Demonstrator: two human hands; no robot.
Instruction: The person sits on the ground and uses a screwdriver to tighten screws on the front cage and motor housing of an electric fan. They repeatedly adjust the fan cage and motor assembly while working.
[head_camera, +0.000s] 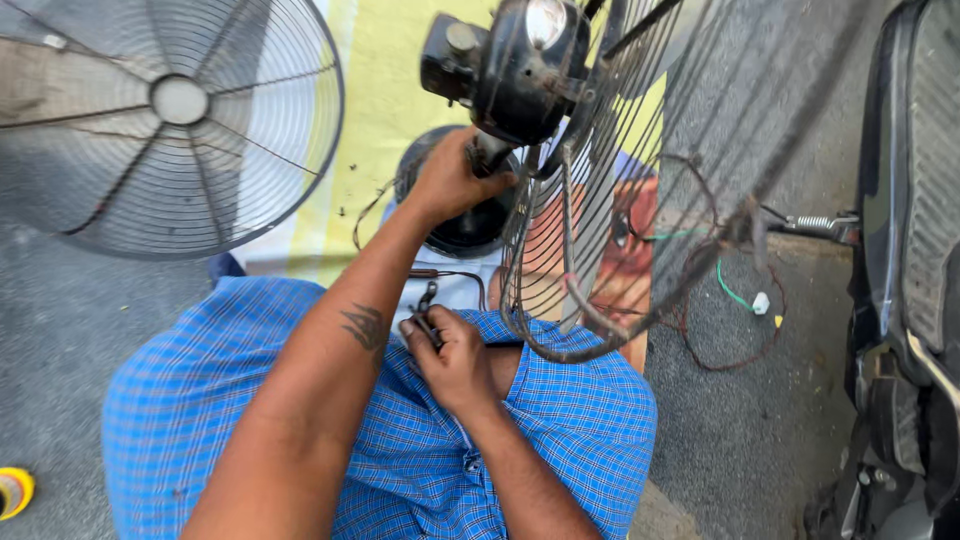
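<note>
A black fan motor housing (520, 65) with its rear wire guard (640, 210) stands tilted in front of me. My left hand (450, 180) grips the neck just under the motor, above the round black base (465, 230). My right hand (450, 362) rests on my lap over blue checked cloth (400, 470). It is closed on a dark plier-like tool (427, 305) that points up toward thin brown wires (450, 273).
A detached round fan guard (170, 120) lies on the grey ground at left. Loose red and green wires with a white connector (760, 302) trail right of the fan. A dark scooter body (910, 260) lines the right edge. A yellow roll (12, 490) sits bottom left.
</note>
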